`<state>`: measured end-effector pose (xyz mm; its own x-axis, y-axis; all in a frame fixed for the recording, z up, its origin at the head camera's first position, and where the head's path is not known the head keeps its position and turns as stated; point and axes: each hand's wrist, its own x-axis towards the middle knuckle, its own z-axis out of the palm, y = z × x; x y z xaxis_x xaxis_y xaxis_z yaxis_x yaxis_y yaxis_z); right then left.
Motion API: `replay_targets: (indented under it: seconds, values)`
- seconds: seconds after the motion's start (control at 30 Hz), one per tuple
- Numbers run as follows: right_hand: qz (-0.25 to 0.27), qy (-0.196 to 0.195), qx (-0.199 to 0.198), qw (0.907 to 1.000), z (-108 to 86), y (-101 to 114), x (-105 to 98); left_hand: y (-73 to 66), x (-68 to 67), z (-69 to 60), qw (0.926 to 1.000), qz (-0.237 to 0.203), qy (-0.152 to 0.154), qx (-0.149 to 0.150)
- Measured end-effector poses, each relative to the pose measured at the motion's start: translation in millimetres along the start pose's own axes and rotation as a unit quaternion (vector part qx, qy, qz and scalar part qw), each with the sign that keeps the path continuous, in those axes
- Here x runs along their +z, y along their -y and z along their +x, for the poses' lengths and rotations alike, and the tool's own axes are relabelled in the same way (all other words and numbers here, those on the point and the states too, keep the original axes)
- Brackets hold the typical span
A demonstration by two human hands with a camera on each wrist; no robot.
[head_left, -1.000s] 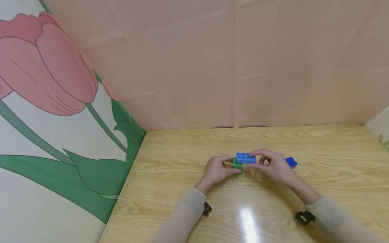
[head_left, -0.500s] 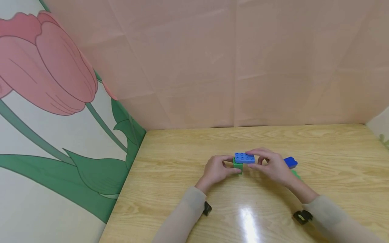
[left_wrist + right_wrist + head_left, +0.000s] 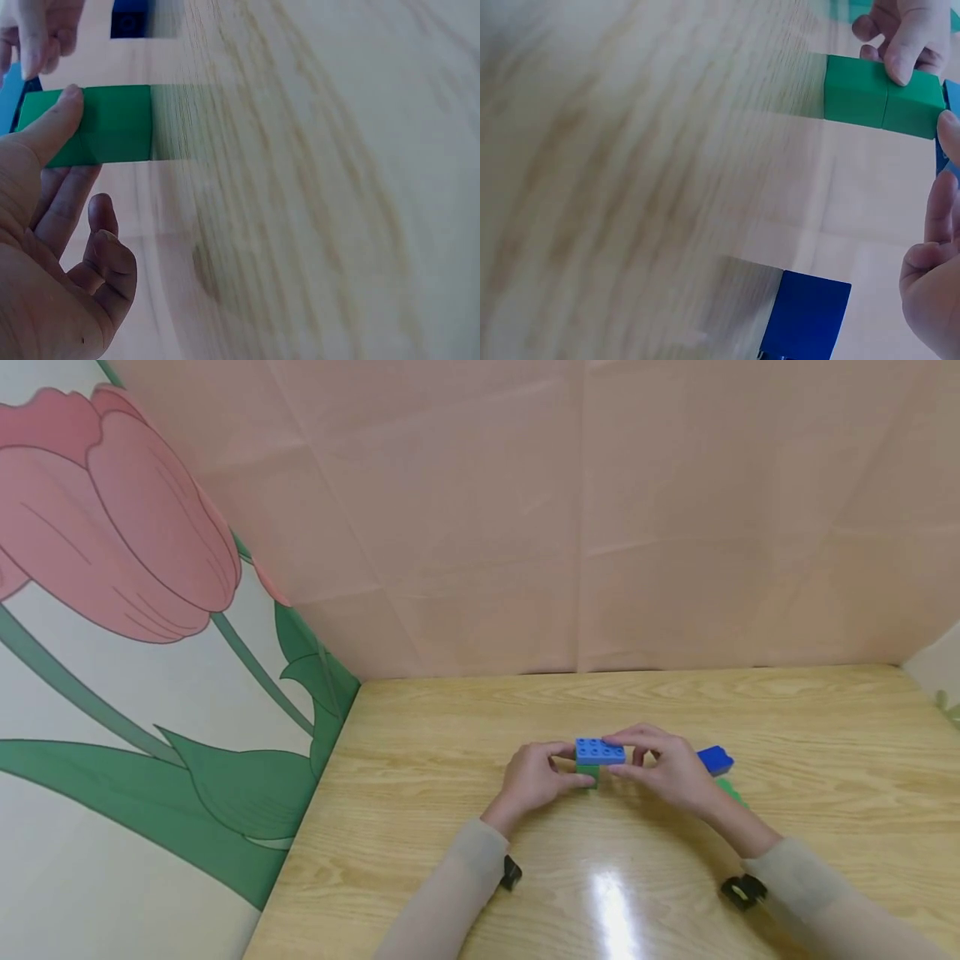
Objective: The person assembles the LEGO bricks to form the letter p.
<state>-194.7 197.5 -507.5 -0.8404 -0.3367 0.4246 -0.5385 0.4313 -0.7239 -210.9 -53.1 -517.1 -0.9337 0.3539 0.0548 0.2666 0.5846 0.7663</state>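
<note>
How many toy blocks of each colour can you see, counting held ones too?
Light blue block: 1
Dark blue block: 1
Green: 3, a stacked green pair plus a partly hidden green block
Total: 5 visible

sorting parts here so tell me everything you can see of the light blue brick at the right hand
The light blue brick is a long rectangular block, plastic by its look, with two rows of round studs facing up. It is off the table, roughly level, its left end above the two stacked green blocks and the rest jutting right past them. The right hand pinches its right end, covering part of the studs. Whether it is pressed fully home cannot be told.
</note>
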Motion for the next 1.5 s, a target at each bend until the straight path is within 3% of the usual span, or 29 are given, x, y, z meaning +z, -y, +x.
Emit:
replay_targets:
  seconds: [0.57,0.73,0.97,1.2,1.5]
  values:
    - [-0.039,-0.001,-0.026,0.9989,0.0,-3.6,1.5,0.0,-1.3,1.0,0.9999,-0.01,0.006,-0.003]
    - [-0.048,-0.001,-0.001,0.9988,-1.4,1.4,-4.1,-0.8,-0.6,0.5,0.9999,-0.012,0.005,-0.007]
    - [-0.023,-0.008,0.07,0.9973,-6.0,7.8,-27.8,-3.2,-0.4,-2.3,0.9998,-0.014,0.0,-0.015]
    - [-0.032,-0.01,0.082,0.9961,-13.5,3.1,-58.2,-2.2,0.8,-2.7,0.9998,-0.02,-0.001,-0.008]
    - [-0.06,0.007,0.102,0.9929,-28.8,-21.6,-90.4,-2.7,2.3,-1.6,0.9996,-0.028,0.004,0.002]
